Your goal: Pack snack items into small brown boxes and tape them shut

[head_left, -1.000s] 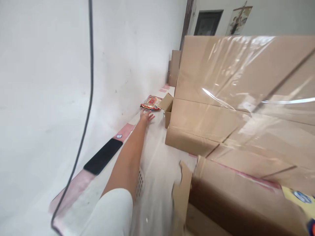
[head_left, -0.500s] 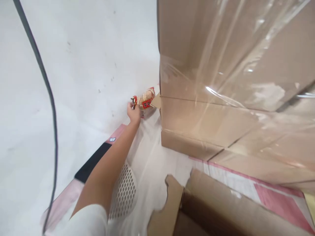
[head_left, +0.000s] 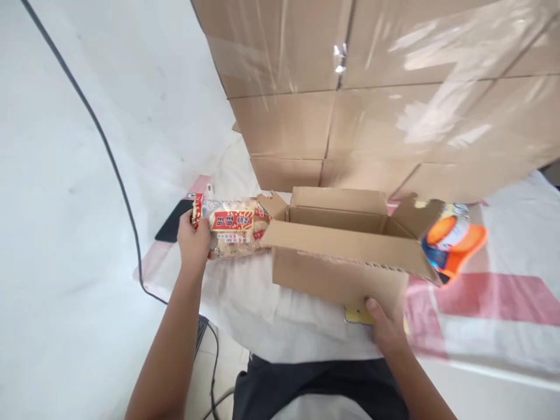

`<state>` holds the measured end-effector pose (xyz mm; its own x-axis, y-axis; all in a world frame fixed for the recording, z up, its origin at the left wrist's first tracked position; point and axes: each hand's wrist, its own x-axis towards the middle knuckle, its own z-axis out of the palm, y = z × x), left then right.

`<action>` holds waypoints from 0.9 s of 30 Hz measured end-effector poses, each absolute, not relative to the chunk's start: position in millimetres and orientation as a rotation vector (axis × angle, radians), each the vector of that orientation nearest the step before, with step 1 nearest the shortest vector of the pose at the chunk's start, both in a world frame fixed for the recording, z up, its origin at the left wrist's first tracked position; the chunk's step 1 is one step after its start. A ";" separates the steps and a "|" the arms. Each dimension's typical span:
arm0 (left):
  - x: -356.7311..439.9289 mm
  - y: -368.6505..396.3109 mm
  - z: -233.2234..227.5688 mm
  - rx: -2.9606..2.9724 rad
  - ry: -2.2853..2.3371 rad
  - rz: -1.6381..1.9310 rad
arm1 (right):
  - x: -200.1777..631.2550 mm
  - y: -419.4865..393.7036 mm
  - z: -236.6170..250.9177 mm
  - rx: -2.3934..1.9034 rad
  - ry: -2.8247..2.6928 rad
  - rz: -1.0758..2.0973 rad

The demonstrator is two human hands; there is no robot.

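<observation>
My left hand (head_left: 193,238) is closed on the end of a clear bag of rice crackers (head_left: 230,227) with red labels. The bag lies sideways, its other end meeting the left flaps of an open cardboard box (head_left: 324,273). My right hand (head_left: 387,328) grips the lower near side of that box; its thumb shows on the wall and the other fingers are mostly hidden. The box top is open with its flaps spread out, and the part of its inside that shows is bare cardboard.
Large plastic-wrapped cartons (head_left: 289,125) stand behind the box. An orange and blue item (head_left: 455,242) lies to its right on the pale cloth (head_left: 262,309). A black pad (head_left: 172,221) and a cable (head_left: 111,154) are at left. Something yellow (head_left: 359,315) shows under the box.
My left hand has brought the cracker bag from beside the wrapped cartons to the box's left side. My right hand has come into view on the box, and the view has turned.
</observation>
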<state>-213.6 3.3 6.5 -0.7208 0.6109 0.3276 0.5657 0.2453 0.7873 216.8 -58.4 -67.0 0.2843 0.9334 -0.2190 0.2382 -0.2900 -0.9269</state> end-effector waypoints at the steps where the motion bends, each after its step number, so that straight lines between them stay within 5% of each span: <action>1: -202.6 3.8 5.0 1.173 2.474 1.475 | 215.6 -56.4 -68.6 -1.658 -1.096 1.044; 8: -89.5 -53.8 22.7 1.776 2.216 1.945 | 203.6 -50.0 -41.4 -1.227 -1.355 0.956; 13: -56.8 -70.4 24.5 2.232 1.842 1.664 | 206.6 -52.8 -40.8 -1.052 -1.540 0.810; 21: -79.8 -73.8 13.1 1.705 1.940 1.745 | 197.5 -58.8 -45.6 -0.873 -1.831 0.213; 27: -65.9 -82.1 6.1 1.843 1.945 1.956 | 203.9 -63.1 -40.1 -0.925 -1.801 0.478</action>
